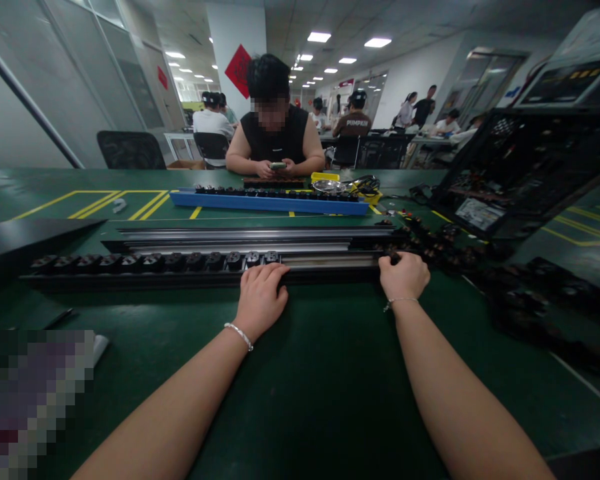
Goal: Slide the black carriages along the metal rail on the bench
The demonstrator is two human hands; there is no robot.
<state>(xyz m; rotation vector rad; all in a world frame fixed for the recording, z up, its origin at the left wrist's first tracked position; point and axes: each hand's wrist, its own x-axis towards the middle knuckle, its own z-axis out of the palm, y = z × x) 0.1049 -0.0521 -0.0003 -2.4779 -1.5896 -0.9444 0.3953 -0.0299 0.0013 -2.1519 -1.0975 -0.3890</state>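
A long black rail (330,272) lies across the table before me, with a row of round black socket modules (195,260) along its left and middle part. Its bare silvery channel shows further right. My left hand (263,293) rests on the rail by the last modules of the row, fingers laid over its top and thumb apart. At the rail's right end, my right hand (405,275) is closed on a small black socket module (394,257), mostly hidden by the fingers.
More rails (260,233) lie just behind. Beyond them is a blue rail (270,202) carrying modules. Loose black modules (530,293) are heaped at the right, near a black open case (520,173). A person (275,133) sits opposite, holding a phone (279,165).
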